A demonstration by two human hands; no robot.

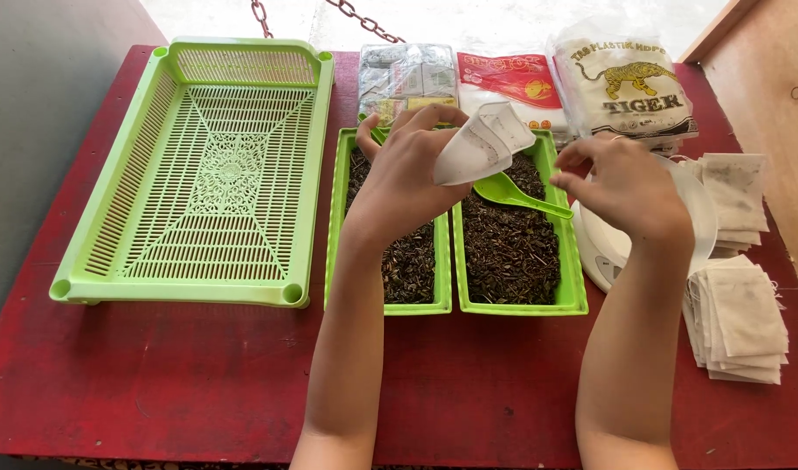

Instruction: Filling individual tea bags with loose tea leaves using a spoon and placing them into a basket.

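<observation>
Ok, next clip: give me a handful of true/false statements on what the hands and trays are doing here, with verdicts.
1. The left hand holds a small white paper bag above the trays. True.
2. The large slatted green tray is heaped with dried leaves. False: nothing lies in it; the dried leaves fill the two narrow green trays beside it.
3. A green scoop lies on the leaves in the right-hand narrow tray. True.
4. The right hand grips the scoop. False: it is off the scoop's handle, above a white scale.
5. Stacks of white paper bags sit on the red table by the right arm. True.
</observation>
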